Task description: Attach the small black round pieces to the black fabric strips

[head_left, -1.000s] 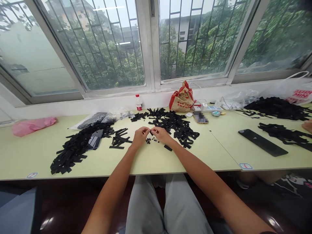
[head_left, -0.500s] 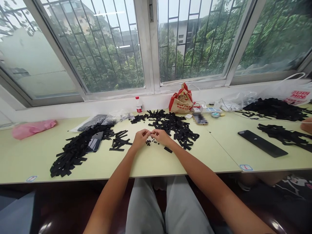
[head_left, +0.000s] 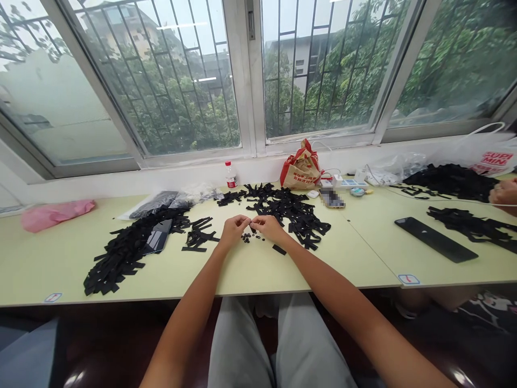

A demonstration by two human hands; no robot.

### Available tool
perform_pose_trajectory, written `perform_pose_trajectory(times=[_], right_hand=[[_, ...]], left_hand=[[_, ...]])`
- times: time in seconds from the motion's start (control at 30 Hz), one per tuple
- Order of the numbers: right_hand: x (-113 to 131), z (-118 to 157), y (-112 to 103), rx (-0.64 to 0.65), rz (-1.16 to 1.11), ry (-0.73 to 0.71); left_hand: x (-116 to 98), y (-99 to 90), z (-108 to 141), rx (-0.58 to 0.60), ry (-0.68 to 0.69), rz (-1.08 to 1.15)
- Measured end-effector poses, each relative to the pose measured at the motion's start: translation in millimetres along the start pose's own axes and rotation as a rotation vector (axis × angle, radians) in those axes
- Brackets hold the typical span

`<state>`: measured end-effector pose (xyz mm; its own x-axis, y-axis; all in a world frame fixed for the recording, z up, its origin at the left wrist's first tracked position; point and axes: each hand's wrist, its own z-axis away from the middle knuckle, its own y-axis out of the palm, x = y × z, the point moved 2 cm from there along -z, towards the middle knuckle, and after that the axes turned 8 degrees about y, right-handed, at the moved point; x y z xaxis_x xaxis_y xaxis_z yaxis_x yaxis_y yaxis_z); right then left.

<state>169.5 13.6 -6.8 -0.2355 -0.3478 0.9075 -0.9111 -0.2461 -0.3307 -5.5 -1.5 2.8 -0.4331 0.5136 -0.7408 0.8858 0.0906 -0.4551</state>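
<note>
Left hand [head_left: 233, 230] and right hand [head_left: 270, 228] meet around mid-frame, a bit below centre. Both pinch a small black piece [head_left: 252, 228] between thumbs and fingertips; fingers cover part of it, finer detail too small to tell. Small dark round bits [head_left: 246, 237] lie scattered on the pale table [head_left: 250, 275] just below the fingertips. Single black strip [head_left: 279, 249] flat beside right wrist. Long strip pile [head_left: 115, 256] lower left, dark glossy slab [head_left: 159, 238] at its edge; smaller strip cluster [head_left: 198, 234] between pile and left hand. Strip heap [head_left: 301, 213] right of centre, near right hand. Red-capped bottle [head_left: 230, 177] and red-and-tan bag [head_left: 300, 168] behind, mid-frame. Pink bag [head_left: 57, 214] far left. Co-worker's hand [head_left: 504, 195] at right edge.
</note>
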Motion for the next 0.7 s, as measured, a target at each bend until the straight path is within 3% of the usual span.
perform_pose_trajectory(times=[0.37, 0.7], right_hand=[[3.3, -0.1, -0.1, 0.0, -0.084, 0.018], [-2.2, -0.3, 1.8, 0.028, -0.029, 0.01]], left_hand=[[3.1, 0.1, -0.9, 0.017, 0.011, -0.039], [0.3, 0.8, 1.1, 0.057, 0.054, -0.093]])
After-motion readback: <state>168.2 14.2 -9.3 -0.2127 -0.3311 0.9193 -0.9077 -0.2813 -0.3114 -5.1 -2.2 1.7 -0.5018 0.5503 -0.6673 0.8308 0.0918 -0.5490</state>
